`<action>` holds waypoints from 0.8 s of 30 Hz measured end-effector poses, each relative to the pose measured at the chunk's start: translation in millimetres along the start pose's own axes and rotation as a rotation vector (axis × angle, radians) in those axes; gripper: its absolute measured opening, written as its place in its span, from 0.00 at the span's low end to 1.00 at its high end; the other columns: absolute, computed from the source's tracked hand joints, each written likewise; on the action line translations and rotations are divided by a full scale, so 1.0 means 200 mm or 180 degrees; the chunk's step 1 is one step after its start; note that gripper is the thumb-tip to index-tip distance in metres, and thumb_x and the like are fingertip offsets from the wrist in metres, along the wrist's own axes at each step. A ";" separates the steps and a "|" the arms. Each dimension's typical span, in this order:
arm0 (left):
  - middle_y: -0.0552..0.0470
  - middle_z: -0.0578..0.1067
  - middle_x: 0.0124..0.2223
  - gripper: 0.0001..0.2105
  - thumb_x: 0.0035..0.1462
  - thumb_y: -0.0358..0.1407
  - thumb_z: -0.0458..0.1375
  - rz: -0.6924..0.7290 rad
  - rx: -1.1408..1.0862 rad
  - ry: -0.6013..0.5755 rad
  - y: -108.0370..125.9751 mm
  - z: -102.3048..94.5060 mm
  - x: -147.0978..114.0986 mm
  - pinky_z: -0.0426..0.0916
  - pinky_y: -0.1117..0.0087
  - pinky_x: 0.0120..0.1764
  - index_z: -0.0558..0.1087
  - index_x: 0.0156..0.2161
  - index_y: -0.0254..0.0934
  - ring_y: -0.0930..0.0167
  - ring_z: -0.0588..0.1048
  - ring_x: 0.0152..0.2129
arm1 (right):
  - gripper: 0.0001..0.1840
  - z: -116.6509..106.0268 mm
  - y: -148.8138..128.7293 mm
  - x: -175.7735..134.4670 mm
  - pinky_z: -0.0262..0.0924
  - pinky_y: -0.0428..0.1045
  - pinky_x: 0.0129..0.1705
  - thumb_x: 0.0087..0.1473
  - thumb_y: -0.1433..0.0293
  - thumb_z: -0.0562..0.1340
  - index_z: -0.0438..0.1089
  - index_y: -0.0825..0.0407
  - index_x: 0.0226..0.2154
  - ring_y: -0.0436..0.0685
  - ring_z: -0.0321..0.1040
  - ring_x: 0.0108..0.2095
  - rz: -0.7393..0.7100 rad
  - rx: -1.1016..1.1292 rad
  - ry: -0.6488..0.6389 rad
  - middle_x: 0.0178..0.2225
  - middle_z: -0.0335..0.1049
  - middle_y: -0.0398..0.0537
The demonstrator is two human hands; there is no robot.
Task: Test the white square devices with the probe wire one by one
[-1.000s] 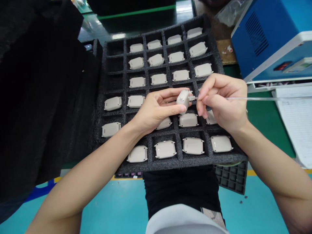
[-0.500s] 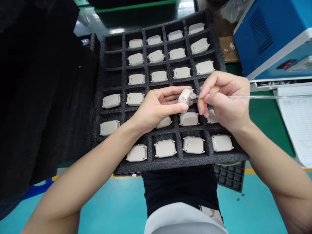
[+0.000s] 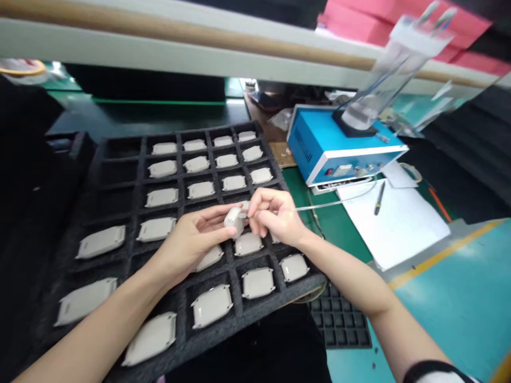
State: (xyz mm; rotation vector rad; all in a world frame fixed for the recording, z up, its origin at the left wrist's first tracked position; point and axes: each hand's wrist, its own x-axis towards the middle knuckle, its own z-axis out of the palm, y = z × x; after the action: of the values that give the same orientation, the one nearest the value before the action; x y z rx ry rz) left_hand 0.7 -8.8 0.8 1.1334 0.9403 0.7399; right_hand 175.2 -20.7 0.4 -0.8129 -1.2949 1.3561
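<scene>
My left hand [image 3: 205, 231] pinches a beige smartwatch case [image 3: 233, 221] on edge between thumb and fingers, above a black foam tray [image 3: 235, 324]. Closed round the end of a thin clear tube [image 3: 335, 202], my right hand [image 3: 275, 213] brings its pale tip up to the side of that case. The tip seems to touch the case, though the fingers partly hide the contact. Similar beige cases [image 3: 257, 282] lie one to a compartment in the tray. Both forearms cover some of the compartments.
The tube runs to a blue box-shaped machine [image 3: 315, 138] at the right, with a clear cylinder [image 3: 359, 109] on top. Paper sheets [image 3: 395, 229] and a pen [image 3: 380, 198] lie in front of it. A shelf rail [image 3: 179, 45] crosses above. Another black tray [image 3: 343, 319] sits lower down.
The view has swung up and to the right, bringing the whole machine, cylinder, shelf and papers into sight. Both hands keep the same hold on the case and tube.
</scene>
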 end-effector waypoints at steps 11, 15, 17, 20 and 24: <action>0.46 0.78 0.44 0.23 0.40 0.38 0.69 0.0085 0.0112 -0.0029 0.01 0.00 -0.01 0.62 0.58 0.55 0.75 0.45 0.39 0.59 0.71 0.50 | 0.03 0.00 0.00 0.01 0.50 0.40 0.14 0.37 0.74 0.55 0.62 0.53 0.22 0.44 0.54 0.11 0.0118 -0.0019 -0.0045 0.13 0.64 0.36; 0.47 0.77 0.45 0.22 0.40 0.37 0.69 0.0054 0.0051 -0.0055 0.01 0.00 -0.01 0.61 0.60 0.56 0.74 0.45 0.38 0.60 0.70 0.51 | 0.04 0.00 0.00 0.00 0.50 0.40 0.14 0.38 0.75 0.54 0.62 0.53 0.22 0.44 0.55 0.11 0.0095 -0.0028 -0.0051 0.13 0.64 0.36; 0.48 0.77 0.45 0.22 0.40 0.36 0.69 0.0053 0.0004 -0.0075 0.02 0.00 -0.01 0.61 0.61 0.56 0.74 0.44 0.38 0.61 0.70 0.51 | 0.04 0.00 0.00 0.00 0.50 0.40 0.14 0.38 0.75 0.54 0.63 0.54 0.22 0.44 0.55 0.11 0.0083 -0.0010 -0.0058 0.13 0.65 0.37; 0.48 0.77 0.44 0.21 0.41 0.36 0.68 0.0043 -0.0013 -0.0083 0.02 0.01 -0.01 0.62 0.63 0.55 0.74 0.43 0.39 0.61 0.70 0.51 | 0.04 0.00 0.00 0.00 0.50 0.40 0.14 0.38 0.76 0.54 0.63 0.54 0.22 0.44 0.55 0.11 0.0063 0.0031 -0.0072 0.14 0.65 0.37; 0.48 0.77 0.45 0.21 0.41 0.36 0.68 0.0026 0.0013 -0.0102 0.01 0.00 -0.01 0.62 0.64 0.55 0.73 0.44 0.38 0.62 0.70 0.51 | 0.05 0.00 0.00 0.00 0.50 0.40 0.14 0.37 0.77 0.54 0.63 0.54 0.22 0.44 0.55 0.11 0.0084 0.0046 -0.0085 0.13 0.65 0.36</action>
State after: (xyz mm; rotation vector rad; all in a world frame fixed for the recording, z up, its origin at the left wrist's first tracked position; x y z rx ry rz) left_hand 0.3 -10.1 3.2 1.1501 0.9109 0.7248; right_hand 174.3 -19.9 0.2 -0.8070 -1.2978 1.3999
